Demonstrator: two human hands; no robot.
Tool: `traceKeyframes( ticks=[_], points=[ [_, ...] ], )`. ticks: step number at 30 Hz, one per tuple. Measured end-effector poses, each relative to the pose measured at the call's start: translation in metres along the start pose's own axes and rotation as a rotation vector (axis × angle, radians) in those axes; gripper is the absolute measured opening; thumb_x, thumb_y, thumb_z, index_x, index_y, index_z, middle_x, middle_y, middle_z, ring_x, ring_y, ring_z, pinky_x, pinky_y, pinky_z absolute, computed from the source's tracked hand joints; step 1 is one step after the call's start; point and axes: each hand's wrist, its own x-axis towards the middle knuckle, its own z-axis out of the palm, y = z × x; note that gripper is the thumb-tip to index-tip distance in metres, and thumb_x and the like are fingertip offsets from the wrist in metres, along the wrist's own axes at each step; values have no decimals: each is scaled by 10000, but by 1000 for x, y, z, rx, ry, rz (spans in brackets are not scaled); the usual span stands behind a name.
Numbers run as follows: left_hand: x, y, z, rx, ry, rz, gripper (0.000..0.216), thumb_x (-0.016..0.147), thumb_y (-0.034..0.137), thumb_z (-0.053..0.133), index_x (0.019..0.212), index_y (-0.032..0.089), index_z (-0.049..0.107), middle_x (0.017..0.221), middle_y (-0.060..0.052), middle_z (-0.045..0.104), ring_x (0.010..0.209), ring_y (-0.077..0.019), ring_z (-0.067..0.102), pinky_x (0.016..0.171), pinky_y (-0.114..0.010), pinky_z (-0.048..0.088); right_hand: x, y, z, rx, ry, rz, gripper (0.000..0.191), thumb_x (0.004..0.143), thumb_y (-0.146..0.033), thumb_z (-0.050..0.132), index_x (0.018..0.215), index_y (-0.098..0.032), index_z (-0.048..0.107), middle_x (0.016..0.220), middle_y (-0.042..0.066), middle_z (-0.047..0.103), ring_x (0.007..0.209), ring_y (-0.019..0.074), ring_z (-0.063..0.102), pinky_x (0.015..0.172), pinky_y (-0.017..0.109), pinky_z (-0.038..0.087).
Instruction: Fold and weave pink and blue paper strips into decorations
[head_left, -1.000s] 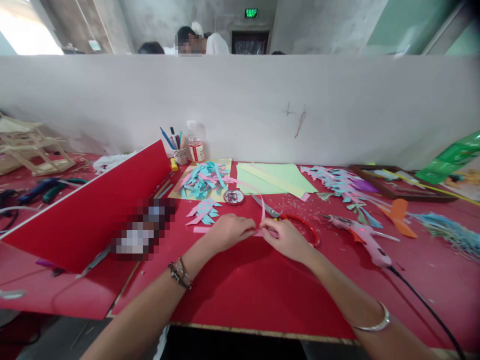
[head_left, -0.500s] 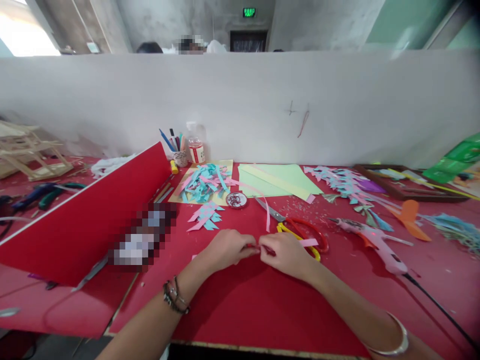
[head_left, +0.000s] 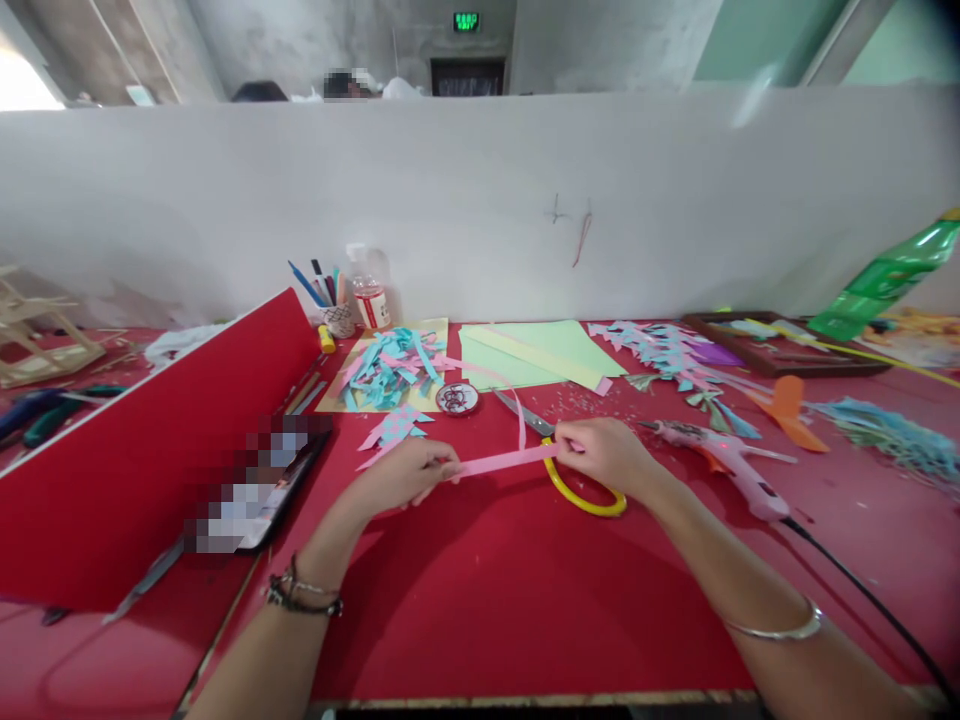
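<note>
With the fingers of our left hand (head_left: pixel 405 475) pinching one side and those of our right hand (head_left: pixel 611 452) pinching the other, we hold a pink paper strip (head_left: pixel 506 461) stretched over the middle of the red tabletop (head_left: pixel 480 610). The scissors (head_left: pixel 592 509) lie partly hidden by our right hand, the pink glue gun (head_left: pixel 731 460) to its right; a heap of blue and pink strips (head_left: pixel 394 370) sits farther off, left.
</note>
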Motion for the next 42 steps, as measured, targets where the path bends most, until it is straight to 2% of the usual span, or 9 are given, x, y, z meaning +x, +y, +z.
traceKeyframes(
  ticks=[4,7,9,13,18,22,28,35,42],
  points=[
    [-2,-3,-5,-12,26,-26,340,773,455,355,734,161,521,373,71,357,298,-68,329,335,-169,269,-3,1,-2,-113,283,64,166,732,-208,401,584,-181,470,531,-2,490,503,113,411,514,237,235],
    [-2,-4,-3,24,18,-6,341,775,452,349,724,163,523,385,67,367,308,-69,346,346,-170,270,-6,-7,-2,-175,577,26,158,757,-180,383,684,-170,523,667,51,541,674,164,465,685,287,297],
    [-1,-4,1,54,11,25,334,776,444,354,707,164,523,409,60,387,324,-69,368,360,-170,277,-8,-19,-1,-161,653,-24,170,771,-198,395,841,-166,546,852,87,562,827,198,467,821,348,254],
    [1,-1,9,69,-14,65,333,798,432,325,732,167,517,407,63,396,336,-74,388,368,-168,282,-8,-46,5,-40,413,-221,253,796,-268,404,1004,-170,509,989,85,545,931,195,462,911,396,156],
    [4,3,15,187,-25,174,293,827,348,322,684,159,495,504,38,510,440,-65,470,479,-165,341,-6,-54,11,64,-52,-346,262,859,-200,298,768,-171,542,738,31,592,682,127,508,707,276,304],
    [7,4,17,359,133,253,296,847,288,291,652,164,476,577,25,524,533,-80,474,523,-183,334,-7,-48,11,138,-76,-189,212,852,-245,338,784,-175,527,679,26,590,608,123,506,538,227,263],
    [9,9,31,548,233,374,187,832,247,338,854,185,513,790,-11,590,705,-123,533,613,-222,364,-7,-50,17,427,-101,-154,200,837,-250,367,733,-169,518,636,-3,556,568,91,470,523,197,266],
    [14,16,48,856,281,370,151,779,205,392,727,165,528,597,-14,566,541,-135,531,505,-236,335,-7,-58,26,523,-119,-149,226,804,-237,400,612,-151,481,538,-28,459,495,72,376,472,193,235],
    [15,11,44,881,369,411,201,761,179,362,631,168,515,499,-2,538,448,-116,489,444,-229,251,-5,-53,15,604,-142,-183,235,822,-249,372,635,-155,477,573,-32,470,534,72,408,507,188,267]
  ],
)
